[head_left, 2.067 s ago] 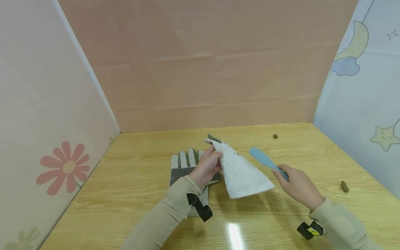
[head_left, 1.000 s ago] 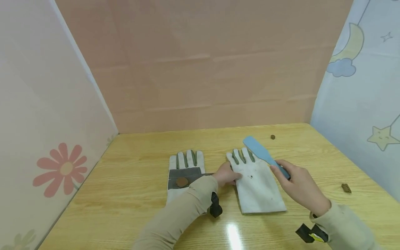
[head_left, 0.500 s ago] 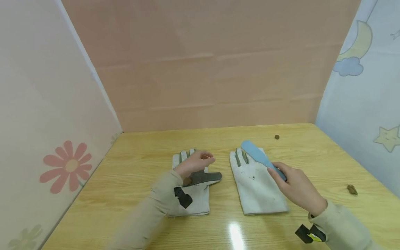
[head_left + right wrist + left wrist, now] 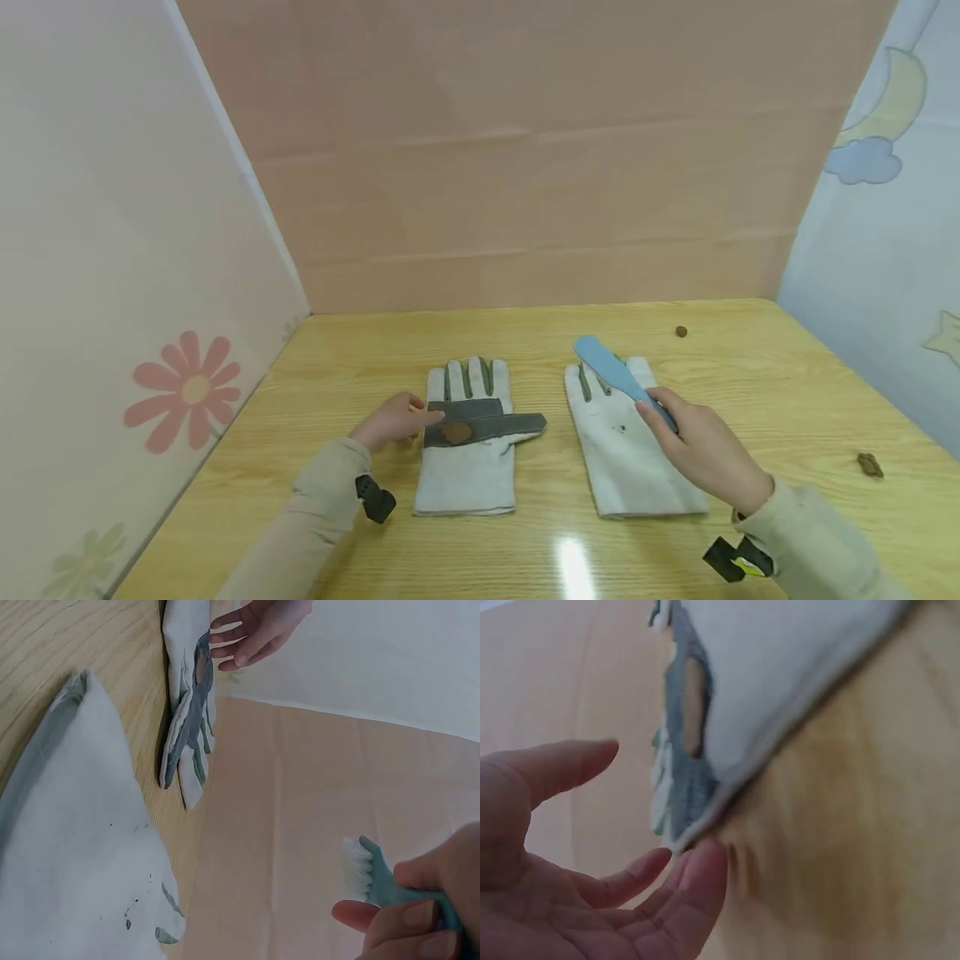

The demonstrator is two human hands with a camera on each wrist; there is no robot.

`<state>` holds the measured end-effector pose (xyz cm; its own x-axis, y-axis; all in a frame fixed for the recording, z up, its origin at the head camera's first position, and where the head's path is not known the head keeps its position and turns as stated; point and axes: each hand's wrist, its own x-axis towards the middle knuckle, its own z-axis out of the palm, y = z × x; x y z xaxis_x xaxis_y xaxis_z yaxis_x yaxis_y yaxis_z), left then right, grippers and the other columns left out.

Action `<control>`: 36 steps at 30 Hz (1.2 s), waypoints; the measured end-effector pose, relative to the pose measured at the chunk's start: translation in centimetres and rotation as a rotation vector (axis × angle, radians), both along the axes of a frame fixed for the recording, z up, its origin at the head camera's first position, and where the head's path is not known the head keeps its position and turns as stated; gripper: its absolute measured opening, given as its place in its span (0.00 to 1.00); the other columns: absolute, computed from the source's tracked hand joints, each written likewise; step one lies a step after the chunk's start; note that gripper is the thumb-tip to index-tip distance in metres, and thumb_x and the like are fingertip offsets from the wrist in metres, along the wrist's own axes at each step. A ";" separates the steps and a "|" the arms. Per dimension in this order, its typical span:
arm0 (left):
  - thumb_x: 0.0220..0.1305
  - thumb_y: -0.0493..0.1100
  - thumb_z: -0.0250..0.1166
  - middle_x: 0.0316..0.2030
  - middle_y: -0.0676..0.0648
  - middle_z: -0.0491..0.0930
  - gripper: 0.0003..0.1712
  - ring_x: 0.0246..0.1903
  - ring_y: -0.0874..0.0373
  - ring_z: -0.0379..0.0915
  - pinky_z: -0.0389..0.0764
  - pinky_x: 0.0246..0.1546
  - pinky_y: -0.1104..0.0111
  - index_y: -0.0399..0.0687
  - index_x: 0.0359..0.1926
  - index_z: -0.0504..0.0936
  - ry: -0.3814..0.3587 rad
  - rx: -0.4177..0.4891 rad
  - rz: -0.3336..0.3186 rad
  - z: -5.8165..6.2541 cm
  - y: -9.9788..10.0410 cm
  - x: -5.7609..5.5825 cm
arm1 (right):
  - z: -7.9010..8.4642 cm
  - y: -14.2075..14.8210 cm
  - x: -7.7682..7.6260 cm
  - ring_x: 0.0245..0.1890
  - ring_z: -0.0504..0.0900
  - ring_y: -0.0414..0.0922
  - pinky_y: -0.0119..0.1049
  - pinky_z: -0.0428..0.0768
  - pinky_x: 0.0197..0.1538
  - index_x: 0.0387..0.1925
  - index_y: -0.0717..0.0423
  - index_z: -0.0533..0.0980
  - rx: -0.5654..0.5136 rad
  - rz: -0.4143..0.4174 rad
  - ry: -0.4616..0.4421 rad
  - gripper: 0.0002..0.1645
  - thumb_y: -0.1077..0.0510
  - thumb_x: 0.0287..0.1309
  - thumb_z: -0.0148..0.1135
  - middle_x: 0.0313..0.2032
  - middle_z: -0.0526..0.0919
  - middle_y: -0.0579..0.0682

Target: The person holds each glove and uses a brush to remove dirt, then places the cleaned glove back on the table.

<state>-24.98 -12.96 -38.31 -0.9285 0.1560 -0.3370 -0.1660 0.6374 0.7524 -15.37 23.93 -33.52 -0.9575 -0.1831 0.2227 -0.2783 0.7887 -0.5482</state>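
Note:
My right hand (image 4: 705, 454) grips the handle of a light-blue brush (image 4: 611, 367), its head angled up and left over the fingers of the right-hand glove. White bristles (image 4: 357, 868) show on it in the right wrist view. That white work glove (image 4: 630, 450) lies flat with small dark specks on it. Beside it, the left-hand glove (image 4: 467, 483) lies with its grey panels up and a round brown piece (image 4: 457, 432) on the band. My left hand (image 4: 393, 421) is at this glove's left edge, thumb apart from the relaxed fingers, fingertips right at the edge.
Small brown lumps lie on the wooden table (image 4: 337, 358), one lump (image 4: 681, 332) at the back right and another lump (image 4: 870, 465) at the far right. A tan backdrop (image 4: 540, 208) and patterned side walls (image 4: 187, 250) enclose the table.
The right-hand glove, held up by my left hand earlier, was laid flat and let go. My left hand has moved left across to the other glove. The right hand keeps the brush.

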 end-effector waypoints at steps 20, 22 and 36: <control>0.72 0.40 0.45 0.59 0.32 0.69 0.26 0.55 0.45 0.72 0.77 0.51 0.57 0.32 0.66 0.57 -0.052 0.329 -0.034 -1.0 1.4 0.3 | -0.7 -0.8 -0.1 0.11 0.48 0.32 0.27 0.57 0.16 0.38 0.57 0.72 0.004 0.072 -0.011 0.15 0.52 0.71 0.43 0.12 0.56 0.41; 0.73 0.39 0.42 0.59 0.32 0.69 0.26 0.54 0.46 0.73 0.77 0.50 0.59 0.33 0.67 0.55 -0.053 0.377 -0.056 -0.8 1.8 0.3 | -0.7 -0.9 -0.1 0.12 0.47 0.31 0.27 0.57 0.16 0.38 0.58 0.73 0.004 0.078 -0.008 0.15 0.52 0.71 0.43 0.13 0.56 0.41; 0.73 0.42 0.43 0.52 0.34 0.75 0.25 0.38 0.59 0.78 0.78 0.42 0.65 0.42 0.67 0.52 0.050 0.551 -0.030 3.9 4.5 1.3 | -0.6 -2.3 -0.4 0.12 0.48 0.29 0.25 0.57 0.16 0.42 0.57 0.75 0.013 0.109 0.108 0.12 0.54 0.68 0.49 0.13 0.55 0.37</control>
<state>-23.70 -8.44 -34.39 -0.9338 0.3233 -0.1533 -0.1090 0.1511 0.9825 -15.77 21.61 -34.14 -0.9026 -0.2880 0.3198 -0.4191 0.7575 -0.5005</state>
